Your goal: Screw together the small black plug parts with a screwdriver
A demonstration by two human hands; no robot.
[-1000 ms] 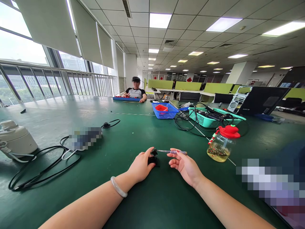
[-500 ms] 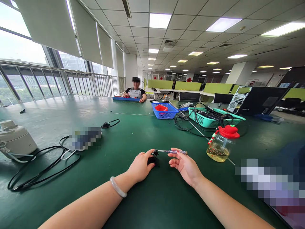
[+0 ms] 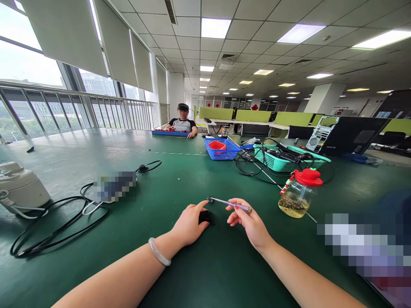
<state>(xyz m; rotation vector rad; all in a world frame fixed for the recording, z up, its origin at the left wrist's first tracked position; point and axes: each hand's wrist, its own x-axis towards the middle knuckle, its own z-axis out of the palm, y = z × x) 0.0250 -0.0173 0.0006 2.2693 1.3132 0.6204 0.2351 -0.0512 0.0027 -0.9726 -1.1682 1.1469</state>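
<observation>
My right hand (image 3: 248, 220) grips a slim screwdriver (image 3: 239, 206) with a clear, purplish handle. Its thin metal shaft points left, and the tip meets a small dark part (image 3: 210, 199). At that same part is the index fingertip of my left hand (image 3: 189, 224), whose wrist wears a pale bangle (image 3: 159, 252). Under the curled fingers and thumb of this hand sits a small black object (image 3: 204, 217); its exact kind does not show. Both hands are low over the green table (image 3: 180, 192).
On the right stands a glass jar (image 3: 295, 201) with a red lid. Behind it are a teal basket (image 3: 276, 162) of cables and a blue basket (image 3: 223, 152). Black cable (image 3: 64, 235) and a white appliance (image 3: 22, 186) lie left. A person (image 3: 182, 122) sits across.
The screwdriver has tilted, its tip now higher than its handle end. The small dark part has shifted slightly up, and my left thumb has dropped a little, showing more of the black object.
</observation>
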